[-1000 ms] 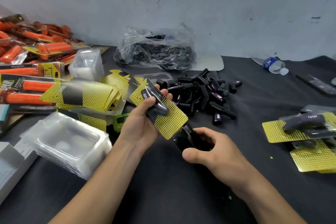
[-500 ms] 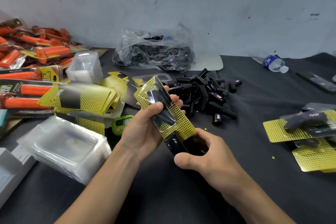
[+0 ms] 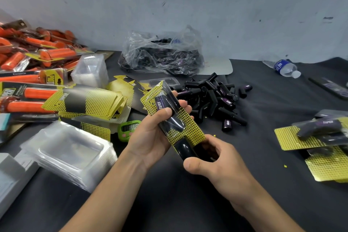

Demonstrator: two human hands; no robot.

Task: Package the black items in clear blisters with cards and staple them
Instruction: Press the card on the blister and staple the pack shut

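Observation:
My left hand (image 3: 150, 137) grips a clear blister pack (image 3: 170, 111) with a black item and a yellow dotted card inside, thumb across its front. My right hand (image 3: 216, 162) holds a black stapler (image 3: 185, 149) whose jaw sits over the card's lower edge. Loose black items (image 3: 212, 100) lie piled behind the hands. Yellow cards (image 3: 88, 102) are stacked at the left, and clear blisters (image 3: 69, 153) are stacked at the front left. Finished packs (image 3: 320, 137) lie at the right.
A plastic bag of black items (image 3: 162, 52) sits at the back by the wall. Orange-handled packaged tools (image 3: 28, 73) crowd the far left. A green timer (image 3: 128, 130) lies by my left wrist. A water bottle (image 3: 284, 68) lies at the back right on the black table cover (image 3: 188, 203).
My left hand turned the pack more upright and toward me, so its TAPER label shows. The stapler in my right hand closed in on the card's lower edge.

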